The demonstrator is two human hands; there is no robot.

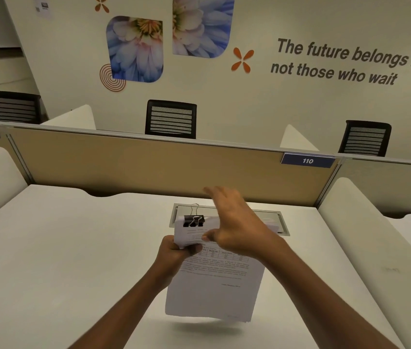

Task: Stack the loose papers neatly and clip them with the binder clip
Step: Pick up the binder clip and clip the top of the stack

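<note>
White desk [60, 260], bare apart from a recessed cable tray [283, 224] at its far edge below the tan partition [149, 170]; open surface lies on every side of the papers. The papers [214, 290], 1 squared stack, are held tilted above the desk, their near edge lifted clear and casting a shadow beneath, their far edge over the cable tray. The right hand [239, 225] hovers over the far half of the papers, fingers spread and blurred, thumb resting near the top sheet; it grips nothing, and probably has just let go of the clip. The left hand [174, 253] pinches the left edge of the papers, fingers closed around the sheets, which keeps the edges aligned and the stack off the desk. The binder clip [193, 220], black, sits clamped on the far left corner of the papers, 1 wire handle standing up and 1 folded flat on the top sheet. Judged nearly complete.
</note>
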